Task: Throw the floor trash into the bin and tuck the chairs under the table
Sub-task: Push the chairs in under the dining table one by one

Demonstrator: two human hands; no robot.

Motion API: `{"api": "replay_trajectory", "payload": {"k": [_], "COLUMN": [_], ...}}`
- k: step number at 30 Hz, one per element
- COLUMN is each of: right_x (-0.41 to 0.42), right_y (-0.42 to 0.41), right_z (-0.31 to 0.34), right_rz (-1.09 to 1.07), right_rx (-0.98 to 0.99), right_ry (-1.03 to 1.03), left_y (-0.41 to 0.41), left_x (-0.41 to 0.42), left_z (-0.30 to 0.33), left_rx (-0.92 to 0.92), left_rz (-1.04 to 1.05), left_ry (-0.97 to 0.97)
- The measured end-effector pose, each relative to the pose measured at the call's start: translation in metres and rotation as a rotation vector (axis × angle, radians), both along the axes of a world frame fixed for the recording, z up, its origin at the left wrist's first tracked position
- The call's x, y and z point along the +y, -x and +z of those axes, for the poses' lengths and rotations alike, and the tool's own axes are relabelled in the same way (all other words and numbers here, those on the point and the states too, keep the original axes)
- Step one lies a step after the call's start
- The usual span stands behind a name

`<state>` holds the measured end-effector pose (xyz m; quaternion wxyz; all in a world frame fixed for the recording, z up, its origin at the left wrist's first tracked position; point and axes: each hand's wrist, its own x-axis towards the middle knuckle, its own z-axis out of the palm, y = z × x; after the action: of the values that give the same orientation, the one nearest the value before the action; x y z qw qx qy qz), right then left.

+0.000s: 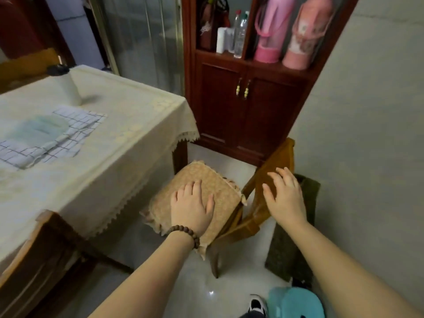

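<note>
A wooden chair (273, 164) with a beige woven seat cushion (206, 177) stands at the table's near corner, its seat partly under the hanging cloth. My left hand (191, 206), a bead bracelet on its wrist, lies flat with fingers spread on the cushion. My right hand (285, 195) is open, fingers apart, at the top of the chair's backrest; I cannot tell if it touches. The table (110, 143) carries a cream lace-edged tablecloth. A second wooden chair (36, 255) shows at the lower left, against the table's near side. No bin or floor trash shows.
A dark red cabinet (247, 104) with pink flasks stands behind the chair. A dark green cloth (291, 244) hangs beside the backrest, near the wall (367, 134). A teal object (298, 302) and a shoe (257, 305) sit on the white tiled floor. Papers and a white roll lie on the table.
</note>
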<state>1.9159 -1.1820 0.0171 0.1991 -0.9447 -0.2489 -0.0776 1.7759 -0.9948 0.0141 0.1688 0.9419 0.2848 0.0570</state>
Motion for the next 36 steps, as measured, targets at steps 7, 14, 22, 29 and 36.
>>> {"api": "replay_trajectory", "payload": {"k": [7, 14, 22, 29, 36], "right_x": [-0.062, -0.075, -0.058, -0.033, -0.022], "right_y": [-0.105, -0.192, -0.245, -0.256, -0.255], "right_z": [-0.026, -0.039, -0.045, -0.064, -0.085], "right_rz": [0.050, 0.207, 0.434, 0.548, 0.577], "right_rx": [0.036, 0.085, 0.036, -0.004, -0.059], "right_ry": [-0.017, 0.076, 0.167, 0.329, 0.286], "left_y": [-0.106, -0.163, -0.179, -0.173, -0.167], "left_x": [-0.066, -0.105, -0.166, -0.168, -0.155], "left_z": [-0.008, -0.008, -0.014, -0.042, -0.043], "left_rx": [0.025, 0.039, 0.280, 0.485, 0.466], "left_rz": [0.059, 0.203, 0.047, -0.086, -0.159], "left_ry": [0.009, 0.020, 0.088, -0.018, -0.053]}}
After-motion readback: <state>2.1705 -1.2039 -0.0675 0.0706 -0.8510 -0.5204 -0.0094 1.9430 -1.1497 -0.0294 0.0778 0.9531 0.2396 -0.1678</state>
